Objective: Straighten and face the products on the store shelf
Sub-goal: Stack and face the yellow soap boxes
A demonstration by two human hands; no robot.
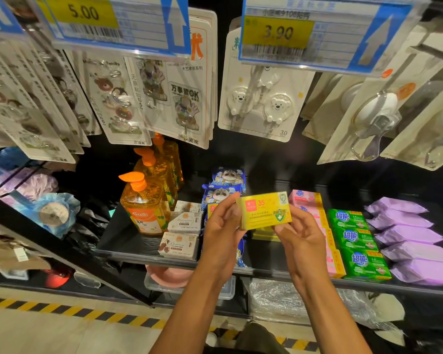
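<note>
A yellow soap box [262,210] with a green shield mark is lifted above the black shelf [128,241], its printed face toward me. My left hand [221,228] pinches its left end and my right hand [298,237] pinches its lower right corner. Under the box, more yellow boxes [262,236] lie on the shelf, mostly hidden by my hands. Blue panda packs [224,186] stand behind my left hand. Pink soap boxes [308,200] and green soap boxes [354,237] lie in rows to the right.
Orange pump bottles [145,203] and white soap boxes [183,236] stand at the left. Purple packs [409,238] fill the right end. Hook cards [262,103] and price tags [276,34] hang overhead. A pink basin [168,275] and a striped floor line [69,311] lie below.
</note>
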